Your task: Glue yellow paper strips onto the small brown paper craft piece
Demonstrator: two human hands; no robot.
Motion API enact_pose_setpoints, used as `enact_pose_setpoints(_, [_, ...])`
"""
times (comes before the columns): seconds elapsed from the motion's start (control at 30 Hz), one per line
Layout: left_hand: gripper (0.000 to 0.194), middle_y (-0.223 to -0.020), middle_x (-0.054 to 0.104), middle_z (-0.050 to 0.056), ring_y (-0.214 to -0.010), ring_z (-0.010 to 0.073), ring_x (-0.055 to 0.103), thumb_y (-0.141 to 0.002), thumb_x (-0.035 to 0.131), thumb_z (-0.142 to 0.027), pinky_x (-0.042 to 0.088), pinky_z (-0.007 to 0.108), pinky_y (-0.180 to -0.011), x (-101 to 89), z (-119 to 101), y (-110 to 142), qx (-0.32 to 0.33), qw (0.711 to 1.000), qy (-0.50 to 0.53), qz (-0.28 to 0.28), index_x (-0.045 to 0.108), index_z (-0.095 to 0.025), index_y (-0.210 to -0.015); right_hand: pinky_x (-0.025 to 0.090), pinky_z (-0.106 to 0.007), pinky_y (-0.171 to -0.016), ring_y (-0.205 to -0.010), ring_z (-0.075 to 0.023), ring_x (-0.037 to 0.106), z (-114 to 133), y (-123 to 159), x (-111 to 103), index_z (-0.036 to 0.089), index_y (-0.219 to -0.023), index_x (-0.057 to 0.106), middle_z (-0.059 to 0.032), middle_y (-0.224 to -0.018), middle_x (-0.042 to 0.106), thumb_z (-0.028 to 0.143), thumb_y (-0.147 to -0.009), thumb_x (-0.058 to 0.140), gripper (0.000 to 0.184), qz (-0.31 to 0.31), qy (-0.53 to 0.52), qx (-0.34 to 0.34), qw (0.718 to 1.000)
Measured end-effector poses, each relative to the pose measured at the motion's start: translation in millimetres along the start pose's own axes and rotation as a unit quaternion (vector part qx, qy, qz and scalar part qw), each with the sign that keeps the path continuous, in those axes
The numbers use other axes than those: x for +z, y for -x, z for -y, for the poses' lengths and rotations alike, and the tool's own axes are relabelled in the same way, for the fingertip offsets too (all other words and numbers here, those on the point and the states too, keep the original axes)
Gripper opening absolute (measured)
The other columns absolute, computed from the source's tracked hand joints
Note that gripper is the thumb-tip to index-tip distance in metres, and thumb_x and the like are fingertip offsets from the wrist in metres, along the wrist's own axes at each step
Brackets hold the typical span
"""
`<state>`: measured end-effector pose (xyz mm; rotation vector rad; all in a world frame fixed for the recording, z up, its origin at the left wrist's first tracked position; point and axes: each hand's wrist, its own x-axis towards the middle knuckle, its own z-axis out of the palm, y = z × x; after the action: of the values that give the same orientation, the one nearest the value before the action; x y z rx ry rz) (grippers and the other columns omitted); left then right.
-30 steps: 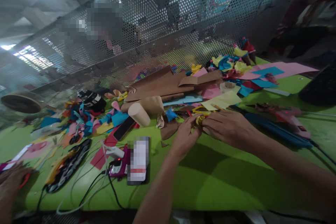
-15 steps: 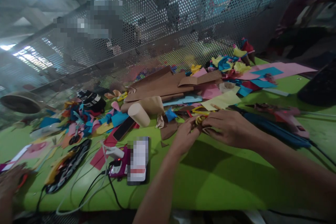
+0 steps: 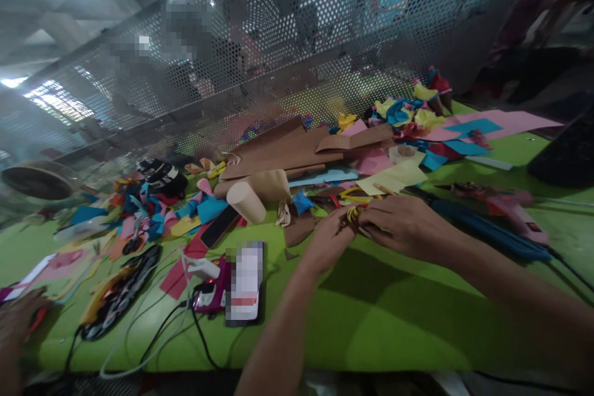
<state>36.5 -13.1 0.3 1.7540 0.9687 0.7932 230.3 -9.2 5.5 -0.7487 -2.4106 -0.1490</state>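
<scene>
Between my two hands is a small yellow coiled strip (image 3: 354,215), its loops showing above the fingertips. My left hand (image 3: 330,236) pinches it from the left with closed fingers. From the right, my right hand (image 3: 400,223) closes its bent fingers on the same coil; the fingertips are partly hidden. Just behind the hands lie a pale yellow paper sheet (image 3: 394,178) and some thin yellow pieces. A blue crumpled paper piece (image 3: 302,202) and a brown paper scrap (image 3: 297,230) are left of my left hand.
The green table (image 3: 394,334) carries a phone (image 3: 245,284), a purple power strip (image 3: 211,297) with cables, a cream paper roll (image 3: 245,203), and brown paper sheets (image 3: 278,151). A pink glue gun (image 3: 524,216) lies right, a yellow one (image 3: 109,284) left. Another person's hand (image 3: 23,315) is at far left.
My right hand's fingers have shifted slightly around the yellow coil, which is now a little more covered. My left hand stays nearly in place.
</scene>
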Motion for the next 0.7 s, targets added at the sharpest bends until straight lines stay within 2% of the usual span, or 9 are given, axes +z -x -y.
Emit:
enact_pose_setpoints(0.23, [0.036,-0.129,0.067,0.008,-0.119,0.0275,0.06,-0.092,0.053,-0.035,0.042,0.043,-0.11,1.5,1.3,-1.1,-0.003,1.0,0.017,-0.008,0.067,-0.02,-0.123,0.037,-0.03,-0.058,-0.063,-0.0166,0.06,-1.3,0.9,3.7,0.02,-0.079,0.063,-0.0034,-0.073,0.068,0.015,-0.092,0.05,0.019,0.009,0.027,0.015,0.999])
enact_pose_setpoints(0.47, [0.036,-0.126,0.068,0.007,-0.122,0.0269,0.057,-0.094,0.05,-0.039,0.04,0.042,-0.112,-0.3,1.1,-1.5,-0.019,1.0,0.008,-0.018,0.068,-0.021,-0.12,0.044,-0.03,-0.065,-0.074,-0.0182,0.067,-1.5,2.2,3.6,0.022,-0.095,0.067,-0.0046,-0.09,0.076,0.021,-0.096,0.051,0.016,-0.01,0.017,0.011,1.0])
enact_pose_setpoints(0.7, [0.036,-0.134,0.064,0.007,-0.122,0.0269,0.057,-0.094,0.051,-0.038,0.039,0.042,-0.112,1.3,1.3,-0.6,-0.006,1.0,0.017,-0.015,0.068,-0.021,-0.12,0.043,-0.031,-0.064,-0.069,-0.0176,0.066,-0.8,1.8,6.3,0.02,-0.086,0.068,-0.0045,-0.082,0.074,0.021,-0.097,0.051,0.02,-0.019,0.027,0.011,0.999])
